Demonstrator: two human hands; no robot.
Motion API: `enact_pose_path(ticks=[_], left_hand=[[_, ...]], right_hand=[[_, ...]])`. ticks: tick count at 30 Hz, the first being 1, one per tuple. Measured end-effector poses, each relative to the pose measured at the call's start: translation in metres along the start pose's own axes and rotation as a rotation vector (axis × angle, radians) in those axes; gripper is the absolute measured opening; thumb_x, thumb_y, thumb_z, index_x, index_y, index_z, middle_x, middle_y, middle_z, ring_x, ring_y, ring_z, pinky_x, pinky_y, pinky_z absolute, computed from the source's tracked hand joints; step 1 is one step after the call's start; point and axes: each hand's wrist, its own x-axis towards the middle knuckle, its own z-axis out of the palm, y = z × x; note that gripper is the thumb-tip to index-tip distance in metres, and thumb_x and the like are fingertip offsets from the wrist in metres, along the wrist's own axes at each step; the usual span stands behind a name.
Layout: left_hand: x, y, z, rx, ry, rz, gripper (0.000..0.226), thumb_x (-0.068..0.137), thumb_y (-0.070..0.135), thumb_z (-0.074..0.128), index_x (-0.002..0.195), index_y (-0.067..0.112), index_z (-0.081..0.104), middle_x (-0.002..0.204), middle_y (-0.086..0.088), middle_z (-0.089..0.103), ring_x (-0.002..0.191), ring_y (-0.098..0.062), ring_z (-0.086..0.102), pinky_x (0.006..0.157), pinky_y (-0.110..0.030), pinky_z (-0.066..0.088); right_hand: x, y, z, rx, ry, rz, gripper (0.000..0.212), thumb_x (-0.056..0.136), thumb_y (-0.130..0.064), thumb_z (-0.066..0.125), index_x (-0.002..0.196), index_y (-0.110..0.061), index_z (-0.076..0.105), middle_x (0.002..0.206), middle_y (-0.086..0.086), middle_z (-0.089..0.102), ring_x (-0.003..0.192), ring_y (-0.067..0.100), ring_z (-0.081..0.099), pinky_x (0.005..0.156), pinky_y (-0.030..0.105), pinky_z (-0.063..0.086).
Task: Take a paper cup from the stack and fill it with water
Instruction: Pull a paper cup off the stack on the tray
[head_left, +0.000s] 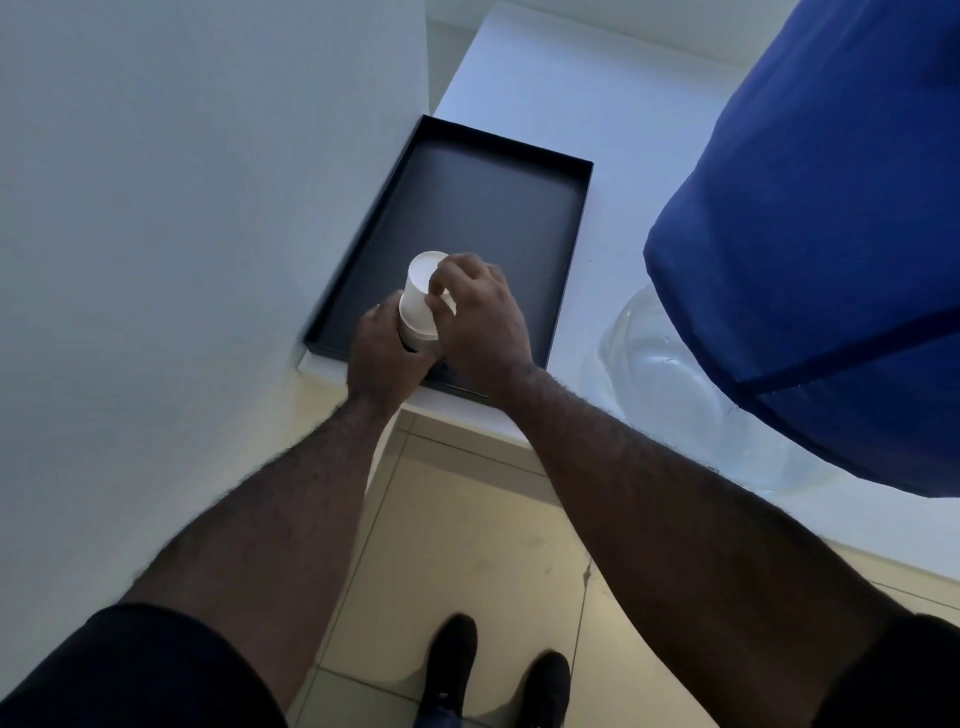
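Paper cup stack (420, 301): white, inverted, base facing up, held above the near left part of a black tray (524, 156). Left hand (382, 353) closed around the lower part of the stack. Right hand (480, 312) grips the topmost cup, fingertips (436, 283) on its wall near the base. Tray: shallow, rectangular, lying on a white surface (519, 78), its left edge close to a plain white wall (182, 182). Right of tray: clear water bottle (654, 374) under a blue fabric cover (831, 234). Below the surface edge: beige tiled floor (467, 545), black shoes (496, 670), dark short sleeves at the frame's lower corners.
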Motion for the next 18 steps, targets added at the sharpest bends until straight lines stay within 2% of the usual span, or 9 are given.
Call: enact_pose_path(ticks=[4,8,11,13,16,18], left_hand=[[0.003,-0.005,0.004,0.024,-0.004,-0.007,0.074,0.069,0.049,0.084,0.132,0.022,0.056,0.115,-0.002,0.065,0.103,-0.022,0.061,0.082,-0.044,0.058],[0.002,-0.004,0.004,0.007,0.008,-0.033,0.08,0.066,0.062,0.074,0.131,0.019,0.056,0.117,-0.006,0.062,0.103,-0.024,0.06,0.083,-0.042,0.058],[0.002,-0.008,0.003,0.013,-0.001,-0.044,0.073,0.07,0.051,0.083,0.129,0.017,0.057,0.117,-0.008,0.062,0.104,-0.024,0.06,0.085,-0.044,0.057],[0.0,-0.011,0.002,0.038,-0.002,-0.049,0.071,0.071,0.043,0.087,0.13,0.018,0.057,0.12,-0.007,0.062,0.106,-0.024,0.06,0.086,-0.043,0.057],[-0.002,-0.016,0.002,0.053,-0.009,-0.044,0.072,0.071,0.038,0.09,0.131,0.016,0.057,0.121,-0.009,0.062,0.109,-0.027,0.06,0.088,-0.048,0.057],[-0.002,-0.016,0.0,0.045,-0.042,-0.043,0.08,0.067,0.037,0.092,0.135,0.017,0.055,0.124,-0.009,0.06,0.113,-0.028,0.058,0.092,-0.051,0.056]], right_hand=[[0.008,0.005,-0.003,0.123,0.046,0.126,0.006,0.089,-0.013,0.063,0.091,-0.007,0.061,0.111,0.009,0.062,0.098,0.028,0.055,0.07,0.031,0.042],[0.012,0.003,-0.01,0.148,0.082,0.134,0.006,0.089,-0.014,0.063,0.09,-0.008,0.06,0.11,0.007,0.062,0.095,0.026,0.056,0.069,0.033,0.046],[0.016,-0.004,-0.017,0.166,0.131,0.119,0.007,0.087,-0.014,0.062,0.089,-0.008,0.059,0.11,0.007,0.061,0.095,0.026,0.056,0.071,0.033,0.048],[0.019,-0.008,-0.023,0.183,0.182,0.1,0.008,0.085,-0.012,0.063,0.088,-0.006,0.059,0.109,0.01,0.06,0.093,0.022,0.054,0.071,0.027,0.045],[0.022,-0.015,-0.035,0.23,0.286,0.128,0.01,0.083,-0.011,0.064,0.085,-0.002,0.059,0.111,0.012,0.055,0.094,0.012,0.048,0.073,0.004,0.035],[0.024,-0.016,-0.044,0.286,0.349,0.198,0.009,0.083,-0.011,0.063,0.083,-0.002,0.06,0.109,0.011,0.054,0.094,0.013,0.049,0.074,-0.001,0.033]])
